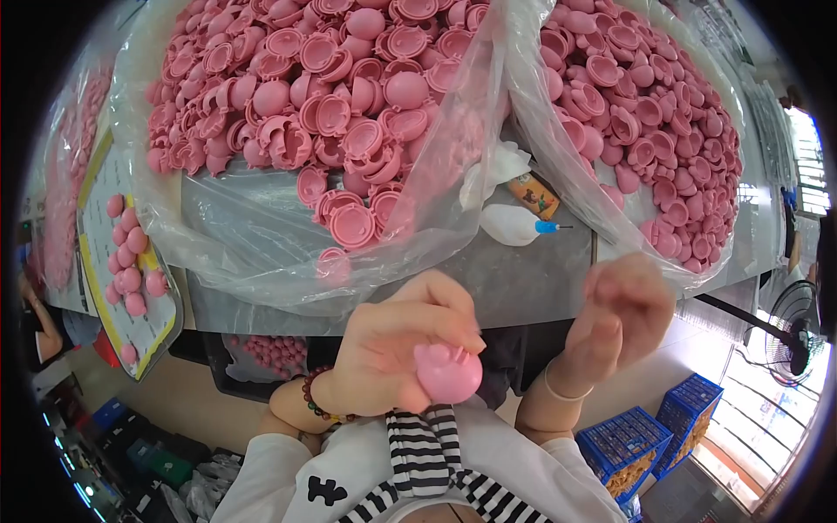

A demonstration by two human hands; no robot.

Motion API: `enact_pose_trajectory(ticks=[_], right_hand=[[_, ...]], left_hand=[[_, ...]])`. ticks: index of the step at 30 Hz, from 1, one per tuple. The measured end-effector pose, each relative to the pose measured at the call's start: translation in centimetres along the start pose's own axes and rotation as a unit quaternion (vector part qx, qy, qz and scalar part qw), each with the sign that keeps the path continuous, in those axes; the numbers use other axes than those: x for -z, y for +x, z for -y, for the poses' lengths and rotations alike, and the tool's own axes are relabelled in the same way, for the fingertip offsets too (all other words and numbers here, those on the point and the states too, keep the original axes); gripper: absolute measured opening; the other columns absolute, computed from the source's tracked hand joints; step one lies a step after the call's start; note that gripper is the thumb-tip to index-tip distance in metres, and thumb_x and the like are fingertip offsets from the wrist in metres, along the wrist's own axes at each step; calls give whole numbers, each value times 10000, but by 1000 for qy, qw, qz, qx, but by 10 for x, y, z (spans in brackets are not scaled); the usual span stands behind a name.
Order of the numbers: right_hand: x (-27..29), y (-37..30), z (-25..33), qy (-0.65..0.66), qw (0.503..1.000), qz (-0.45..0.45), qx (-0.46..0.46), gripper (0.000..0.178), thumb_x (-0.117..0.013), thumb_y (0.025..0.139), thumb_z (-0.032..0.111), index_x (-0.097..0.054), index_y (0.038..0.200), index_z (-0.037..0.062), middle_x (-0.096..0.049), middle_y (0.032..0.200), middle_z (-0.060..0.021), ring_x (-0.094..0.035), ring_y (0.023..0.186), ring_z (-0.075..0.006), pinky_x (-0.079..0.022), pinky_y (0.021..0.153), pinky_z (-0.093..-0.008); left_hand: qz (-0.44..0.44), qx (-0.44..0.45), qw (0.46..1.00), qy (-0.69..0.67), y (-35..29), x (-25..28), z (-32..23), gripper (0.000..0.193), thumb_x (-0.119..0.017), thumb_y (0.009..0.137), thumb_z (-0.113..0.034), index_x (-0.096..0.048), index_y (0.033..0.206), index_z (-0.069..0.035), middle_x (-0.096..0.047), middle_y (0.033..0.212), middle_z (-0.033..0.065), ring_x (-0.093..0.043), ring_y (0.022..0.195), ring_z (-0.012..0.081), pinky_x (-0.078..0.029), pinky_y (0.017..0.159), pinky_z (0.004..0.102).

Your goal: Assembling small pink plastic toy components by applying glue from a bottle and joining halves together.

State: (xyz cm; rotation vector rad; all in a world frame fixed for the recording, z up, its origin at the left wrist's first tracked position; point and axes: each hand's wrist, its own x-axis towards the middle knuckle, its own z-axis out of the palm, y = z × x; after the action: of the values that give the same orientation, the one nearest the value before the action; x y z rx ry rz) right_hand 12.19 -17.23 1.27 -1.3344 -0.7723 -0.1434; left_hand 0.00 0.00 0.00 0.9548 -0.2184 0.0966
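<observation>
My left hand (384,353) is closed around a round pink plastic ball (449,373), held in front of my chest. Small raised points stand along the ball's upper edge. To the right, my right hand (623,305) is raised beside the table edge, slightly blurred, its fingers loosely bent and the thumb apart from them. Nothing shows in it. Beyond my left hand, a heap of pink half-shells (349,113) lies in a clear plastic bag (305,283). A second heap of pink half-shells (649,113) fills another bag at the right.
Between the bags lie a white squeeze bottle (510,225) with a blue needle tip and a brown-orange packet (533,195). Several joined pink balls (128,253) rest on a yellow-edged board at the left. Below the table sits a dark bin (231,370). Blue crates (621,446) and a fan (792,336) stand at the right.
</observation>
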Motion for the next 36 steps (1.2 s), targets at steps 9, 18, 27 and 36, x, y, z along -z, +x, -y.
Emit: enact_pose_trajectory(ticks=[9,18,27,36], right_hand=[[-26,4,-10,-200,963,49,-171,362,-694,647,66,-549,969,-13,-600,826,-89,-529,694,-136,-415,661,-233],[1,-6,12,-79,981,-105,-140,433,-582,778,347,-497,904,-59,-588,804,-195,-594,682,-227,-451,583,-269],[-23,-7,20,-61,979,-112,-156,486,-632,736,386,-507,890,-58,-601,741,-154,-588,648,-208,-438,576,-261],[-11,-18,21,-57,980,-71,-177,471,-652,712,338,-510,896,-70,-607,756,-160,-587,663,-200,-442,616,-276]], left_hand=[[-86,159,945,-271,4,-19,-10,540,-682,726,-350,-395,1035,-12,-569,712,106,-564,642,235,-465,588,328],[-457,-203,633,591,-58,52,-90,297,-571,796,-146,-531,1019,46,-583,977,185,-572,883,252,-446,794,323],[-418,-156,536,716,-52,69,-96,222,-641,717,-18,-607,936,-13,-623,904,100,-594,793,190,-460,740,292],[-164,102,751,632,6,25,-73,263,-711,600,-51,-612,843,-39,-569,770,68,-560,638,190,-459,557,268]])
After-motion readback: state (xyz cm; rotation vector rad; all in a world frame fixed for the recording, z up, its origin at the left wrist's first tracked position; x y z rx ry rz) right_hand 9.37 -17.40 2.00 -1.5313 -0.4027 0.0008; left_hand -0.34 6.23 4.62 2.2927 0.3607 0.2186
